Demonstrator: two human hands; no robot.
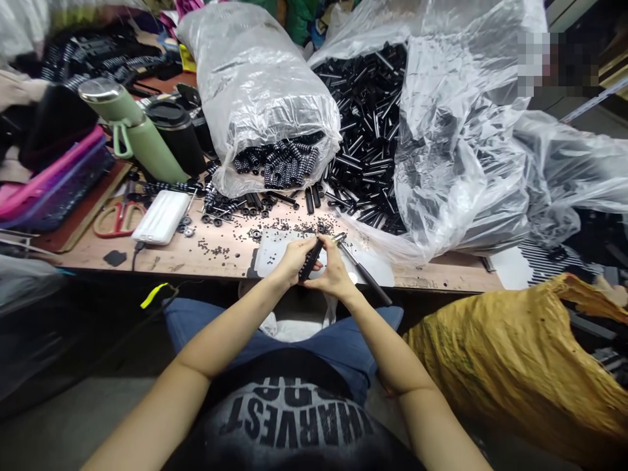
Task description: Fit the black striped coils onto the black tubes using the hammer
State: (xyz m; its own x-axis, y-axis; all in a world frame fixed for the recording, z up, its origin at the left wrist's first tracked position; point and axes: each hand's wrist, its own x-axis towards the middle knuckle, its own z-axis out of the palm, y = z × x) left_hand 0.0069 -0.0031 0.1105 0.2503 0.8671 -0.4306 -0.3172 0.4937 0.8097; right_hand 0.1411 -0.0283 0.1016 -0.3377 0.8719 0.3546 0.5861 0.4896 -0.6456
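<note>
At the table's front edge, my left hand point(295, 257) and my right hand point(334, 271) meet around a black ribbed cylindrical piece point(310, 260). The fingers of both are closed on it, and it slants upward to the right. Just right of my right hand lies a tool with a long black handle point(367, 276) and a shiny metal head, possibly a small hammer. Beneath the hands is a whitish sheet or plate point(271, 252). Tiny dark bits point(216, 250) are scattered around and beyond it. Several small black round parts point(255, 234) lie among them.
A clear bag point(265, 72) of ribbed black pieces and a larger open bag point(456, 131) beside black tubes point(366, 131) fill the back. Left stand a green flask point(142, 140), a black cup point(176, 134), scissors point(119, 219) and a white power bank point(161, 218). A yellow sack point(520, 353) is at right.
</note>
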